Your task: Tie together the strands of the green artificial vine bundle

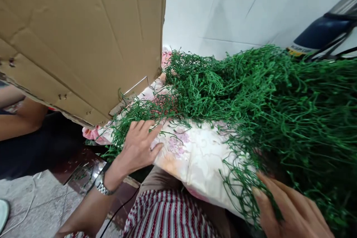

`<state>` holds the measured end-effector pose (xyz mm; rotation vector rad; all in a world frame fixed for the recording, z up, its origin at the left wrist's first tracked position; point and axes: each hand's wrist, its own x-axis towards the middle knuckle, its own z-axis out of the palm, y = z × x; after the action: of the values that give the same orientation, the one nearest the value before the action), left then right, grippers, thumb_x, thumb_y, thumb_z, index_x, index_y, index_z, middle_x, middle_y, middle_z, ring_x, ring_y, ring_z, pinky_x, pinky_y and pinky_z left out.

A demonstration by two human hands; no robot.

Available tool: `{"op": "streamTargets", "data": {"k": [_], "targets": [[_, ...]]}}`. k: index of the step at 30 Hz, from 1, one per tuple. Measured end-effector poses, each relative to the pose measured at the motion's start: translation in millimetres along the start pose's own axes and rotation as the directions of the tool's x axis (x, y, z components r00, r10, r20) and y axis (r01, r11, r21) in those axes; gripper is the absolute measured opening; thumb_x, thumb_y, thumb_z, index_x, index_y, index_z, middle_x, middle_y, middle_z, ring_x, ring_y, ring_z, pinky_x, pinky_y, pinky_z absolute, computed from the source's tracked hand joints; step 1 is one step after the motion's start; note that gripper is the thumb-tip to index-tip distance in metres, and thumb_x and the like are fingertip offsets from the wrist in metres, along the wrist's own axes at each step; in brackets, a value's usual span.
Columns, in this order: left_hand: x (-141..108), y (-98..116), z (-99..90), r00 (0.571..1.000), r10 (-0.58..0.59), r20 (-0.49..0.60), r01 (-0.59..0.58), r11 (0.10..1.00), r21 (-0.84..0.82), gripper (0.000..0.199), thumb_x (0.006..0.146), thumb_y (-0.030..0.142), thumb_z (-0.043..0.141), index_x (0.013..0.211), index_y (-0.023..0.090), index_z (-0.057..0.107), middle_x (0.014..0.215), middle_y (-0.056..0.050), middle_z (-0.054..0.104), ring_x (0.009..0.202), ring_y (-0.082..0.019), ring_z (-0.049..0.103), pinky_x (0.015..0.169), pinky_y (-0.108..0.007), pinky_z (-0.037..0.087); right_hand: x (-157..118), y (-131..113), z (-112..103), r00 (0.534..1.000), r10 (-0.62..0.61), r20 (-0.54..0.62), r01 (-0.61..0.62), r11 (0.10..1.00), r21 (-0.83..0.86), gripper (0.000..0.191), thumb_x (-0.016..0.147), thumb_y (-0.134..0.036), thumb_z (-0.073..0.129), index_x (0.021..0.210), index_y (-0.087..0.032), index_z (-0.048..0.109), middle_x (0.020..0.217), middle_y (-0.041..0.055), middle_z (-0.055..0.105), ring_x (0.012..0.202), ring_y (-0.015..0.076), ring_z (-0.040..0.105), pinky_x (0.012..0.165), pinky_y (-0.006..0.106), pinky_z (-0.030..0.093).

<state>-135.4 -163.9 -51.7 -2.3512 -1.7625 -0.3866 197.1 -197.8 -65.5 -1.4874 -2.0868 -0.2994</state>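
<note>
My left hand [141, 143] rests at the table's left part, palm down, fingers stretched and thumb apart. Under and beside its fingers lies a small heap of green plastic plant stems [119, 126]. At the lower right, my right hand [292, 208] has thumb and fingers closed around a tuft of green plastic stems [242, 184]. A large pile of the same thin, curly stems [251, 85] covers the right and back of the table. Between my hands shows the pale flowered cloth [200, 156] on the table.
A big cardboard box [83, 37] stands at the left back against the tiled wall [217, 7]. A dark blue bottle-like object [320, 35] leans behind the pile. Another person's arm [22, 119] shows at far left. A thin metal wire [136, 85] lies near the box.
</note>
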Motion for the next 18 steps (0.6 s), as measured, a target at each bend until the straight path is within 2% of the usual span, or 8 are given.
{"op": "streamTargets", "data": {"k": [2, 4, 6, 8, 11, 13, 15, 18], "targets": [[9, 14, 6.6, 0.999, 0.045, -0.01, -0.045, 0.999, 0.002, 0.046, 0.08, 0.035, 0.05, 0.123, 0.022, 0.047, 0.127, -0.012, 0.049, 0.111, -0.03, 0.045, 0.09, -0.046, 0.032, 11, -12, -1, 0.998, -0.045, -0.031, 0.046, 0.999, 0.026, 0.023, 0.08, -0.021, 0.055, 0.103, -0.017, 0.059, 0.092, 0.0082, 0.063, 0.084, 0.0218, 0.057, 0.083, 0.038, 0.043], [16, 20, 15.7, 0.998, 0.063, 0.015, -0.063, 0.998, 0.018, 0.043, 0.081, 0.028, 0.048, 0.124, 0.021, 0.047, 0.133, -0.011, 0.046, 0.117, -0.031, 0.042, 0.096, -0.05, 0.027, 25, -27, 3, 0.991, -0.133, -0.009, 0.133, 0.985, 0.111, 0.019, 0.081, -0.018, 0.054, 0.099, -0.016, 0.058, 0.089, 0.0077, 0.062, 0.081, 0.0195, 0.056, 0.08, 0.035, 0.044], [19, 15, 24.1, 0.999, 0.023, 0.025, -0.024, 0.999, 0.039, 0.04, 0.081, 0.024, 0.046, 0.121, 0.018, 0.05, 0.129, -0.011, 0.05, 0.117, -0.031, 0.043, 0.097, -0.051, 0.026, 40, -43, 13, 0.968, -0.214, 0.128, 0.189, 0.965, 0.183, 0.018, 0.082, -0.019, 0.053, 0.098, -0.015, 0.059, 0.09, 0.0088, 0.061, 0.083, 0.0205, 0.055, 0.077, 0.036, 0.044], [16, 5, 28.9, 0.998, -0.06, 0.002, 0.059, 0.996, 0.065, 0.036, 0.081, 0.024, 0.046, 0.116, 0.017, 0.055, 0.126, -0.011, 0.053, 0.116, -0.033, 0.044, 0.096, -0.053, 0.027, 56, -57, 25, 0.917, -0.279, 0.286, 0.232, 0.954, 0.187, 0.018, 0.081, -0.019, 0.053, 0.097, -0.016, 0.06, 0.088, 0.0089, 0.061, 0.084, 0.0223, 0.054, 0.073, 0.037, 0.045], [10, -8, 29.8, 0.985, -0.169, -0.036, 0.171, 0.979, 0.106, 0.031, 0.081, 0.025, 0.045, 0.108, 0.017, 0.06, 0.125, -0.01, 0.055, 0.111, -0.035, 0.047, 0.094, -0.054, 0.028, 80, -74, 44, 0.85, -0.293, 0.438, 0.25, 0.956, 0.155, 0.031, 0.081, -0.015, 0.051, 0.111, -0.017, 0.055, 0.098, 0.011, 0.058, 0.091, 0.0247, 0.051, 0.075, 0.038, 0.044], [8, -10, 29.3, 0.979, -0.196, -0.057, 0.201, 0.974, 0.105, 0.031, 0.08, 0.026, 0.046, 0.107, 0.017, 0.06, 0.124, -0.009, 0.055, 0.108, -0.035, 0.048, 0.092, -0.053, 0.029, 95, -85, 58, 0.841, -0.29, 0.456, 0.261, 0.957, 0.127, 0.038, 0.082, -0.015, 0.048, 0.119, -0.021, 0.05, 0.108, 0.0126, 0.054, 0.095, 0.0254, 0.049, 0.076, 0.038, 0.042], [9, -8, 30.4, 0.977, -0.2, -0.078, 0.207, 0.974, 0.091, 0.031, 0.08, 0.027, 0.047, 0.107, 0.018, 0.06, 0.125, -0.009, 0.055, 0.107, -0.034, 0.048, 0.091, -0.053, 0.03, 109, -94, 74, 0.839, -0.26, 0.478, 0.253, 0.964, 0.08, 0.033, 0.082, -0.015, 0.047, 0.114, -0.022, 0.054, 0.108, 0.0138, 0.052, 0.094, 0.0253, 0.049, 0.075, 0.038, 0.04], [11, -4, 35.1, 0.976, -0.204, -0.078, 0.211, 0.972, 0.099, 0.032, 0.081, 0.03, 0.047, 0.107, 0.018, 0.059, 0.126, -0.008, 0.054, 0.107, -0.033, 0.048, 0.093, -0.052, 0.028, 122, -103, 95, 0.825, -0.195, 0.53, 0.217, 0.976, 0.022, 0.021, 0.081, -0.015, 0.046, 0.095, -0.019, 0.062, 0.093, 0.0122, 0.055, 0.083, 0.0222, 0.052, 0.07, 0.033, 0.038]]}}
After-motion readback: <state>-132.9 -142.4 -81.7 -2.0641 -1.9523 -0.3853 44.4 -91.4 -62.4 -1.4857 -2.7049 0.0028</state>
